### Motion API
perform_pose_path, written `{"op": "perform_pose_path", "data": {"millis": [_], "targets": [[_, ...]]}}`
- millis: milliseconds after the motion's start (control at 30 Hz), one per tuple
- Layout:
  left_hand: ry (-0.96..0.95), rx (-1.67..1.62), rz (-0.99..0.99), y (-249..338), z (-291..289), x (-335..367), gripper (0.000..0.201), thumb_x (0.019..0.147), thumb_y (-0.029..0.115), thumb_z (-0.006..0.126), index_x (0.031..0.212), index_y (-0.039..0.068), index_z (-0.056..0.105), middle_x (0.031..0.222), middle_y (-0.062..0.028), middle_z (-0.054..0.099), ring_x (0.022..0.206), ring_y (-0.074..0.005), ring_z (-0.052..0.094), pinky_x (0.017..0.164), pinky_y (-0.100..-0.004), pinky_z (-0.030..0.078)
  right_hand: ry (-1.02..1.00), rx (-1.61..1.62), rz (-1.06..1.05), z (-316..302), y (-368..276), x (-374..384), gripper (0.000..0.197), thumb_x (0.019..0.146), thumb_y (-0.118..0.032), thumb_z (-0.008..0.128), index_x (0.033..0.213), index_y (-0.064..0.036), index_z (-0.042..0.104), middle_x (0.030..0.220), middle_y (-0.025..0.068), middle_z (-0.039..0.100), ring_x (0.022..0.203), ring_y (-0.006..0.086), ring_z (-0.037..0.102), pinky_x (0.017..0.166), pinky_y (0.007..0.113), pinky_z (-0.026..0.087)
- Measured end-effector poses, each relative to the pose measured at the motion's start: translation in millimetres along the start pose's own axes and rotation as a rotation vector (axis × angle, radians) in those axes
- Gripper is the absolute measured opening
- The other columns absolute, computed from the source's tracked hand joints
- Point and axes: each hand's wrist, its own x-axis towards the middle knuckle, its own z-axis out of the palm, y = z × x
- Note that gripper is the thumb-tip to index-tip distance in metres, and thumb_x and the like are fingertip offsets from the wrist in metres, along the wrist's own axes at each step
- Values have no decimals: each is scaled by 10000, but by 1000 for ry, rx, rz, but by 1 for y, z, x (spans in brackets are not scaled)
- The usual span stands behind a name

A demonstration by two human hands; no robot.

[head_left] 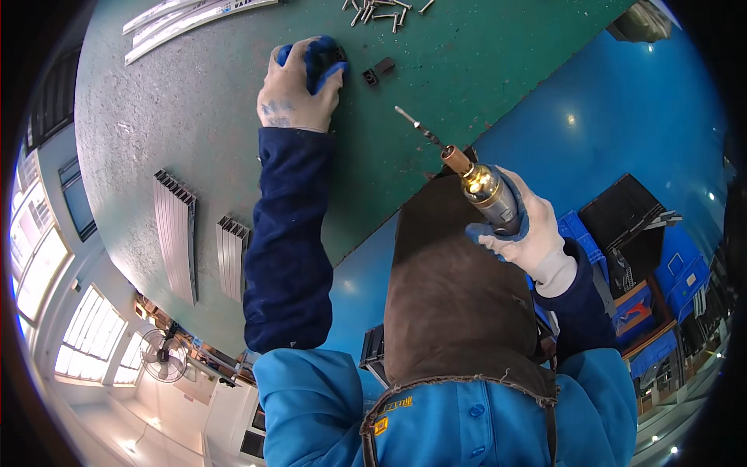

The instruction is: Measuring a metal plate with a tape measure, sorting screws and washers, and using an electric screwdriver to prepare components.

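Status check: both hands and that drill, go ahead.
Left hand flat on green table, gripping small dark part. Right hand holds driver, bit off the surface. Two black clips nearby.

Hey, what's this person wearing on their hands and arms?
Both hands wear white work gloves with blue-coated fingers and palms: left hand, right hand. The left glove's back is smudged grey. Dark navy oversleeves cover the forearms over a brighter blue jacket.

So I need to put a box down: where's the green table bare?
Bare: the wide stretch of green table between the white strips and the ribbed metal sections. Crowded: near the left hand, by the small black parts and the screws.
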Motion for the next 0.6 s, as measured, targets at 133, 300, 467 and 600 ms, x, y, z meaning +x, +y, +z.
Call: {"op": "perform_pose_path", "data": {"millis": [133, 300, 467, 600], "targets": [[-150, -254, -158, 9, -9, -8, 397, 715, 77, 769, 1093, 65, 648, 860, -62, 692, 654, -131, 604, 619, -240, 501, -38, -62, 37, -5, -1, -3, 894, 580, -146, 867, 1375, -183, 459, 1038, 108, 698, 859, 302, 698, 753, 350, 547], [-204, -616, -211, 28, -20, -55, 395, 680, 21, 769, 1055, 33, 646, 806, -50, 706, 564, -137, 578, 549, -237, 489, -69, -140, 23, -1, -2, -4, 887, 593, -181, 873, 1377, -200, 458, 1037, 110, 696, 845, 297, 698, 744, 343, 547], [-231, -563, -253, 36, -28, -69, 392, 673, 14, 757, 1048, 24, 643, 827, -48, 710, 579, -122, 577, 565, -227, 487, -150, -194, 63, 3, -9, -4, 866, 613, -196, 862, 1378, -220, 457, 1023, 107, 696, 832, 294, 696, 743, 348, 549], [-249, -380, -98, 30, -34, -69, 419, 662, -26, 779, 1056, -5, 640, 923, -103, 712, 712, -171, 658, 657, -247, 533, -178, -264, 55, 6, -11, -4, 852, 625, -211, 857, 1377, -196, 457, 1008, 106, 695, 825, 299, 694, 756, 349, 549]]}}
